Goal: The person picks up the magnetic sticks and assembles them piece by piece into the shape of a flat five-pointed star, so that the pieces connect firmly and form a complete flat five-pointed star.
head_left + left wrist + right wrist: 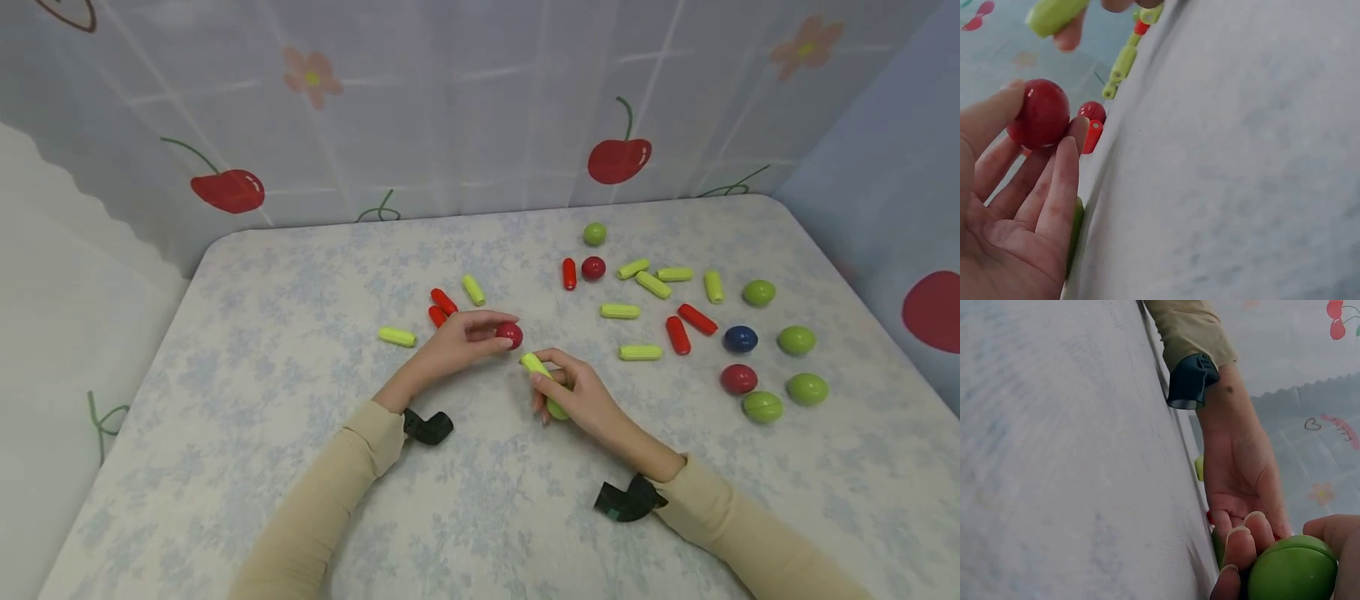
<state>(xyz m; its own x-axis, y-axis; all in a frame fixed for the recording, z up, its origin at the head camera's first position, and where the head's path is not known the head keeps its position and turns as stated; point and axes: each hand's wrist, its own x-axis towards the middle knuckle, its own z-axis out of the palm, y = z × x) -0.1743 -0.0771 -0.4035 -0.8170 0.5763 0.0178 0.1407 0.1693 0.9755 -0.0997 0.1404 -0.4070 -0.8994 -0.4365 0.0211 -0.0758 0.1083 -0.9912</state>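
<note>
My left hand pinches a shiny red ball between thumb and fingertips, above the table. To its right, my right hand grips a yellow-green ribbed stick between thumb and fingers. A smooth green ball with a seam around it is also held in that right hand, lower in the grasp. The two hands face each other a short distance apart. Just behind the left hand lie two red sticks, one partly hidden by it, and two yellow-green sticks.
On the right half of the patterned table lie several yellow-green sticks, red sticks, green balls, two red balls and a blue ball. A printed curtain stands behind the table's far edge.
</note>
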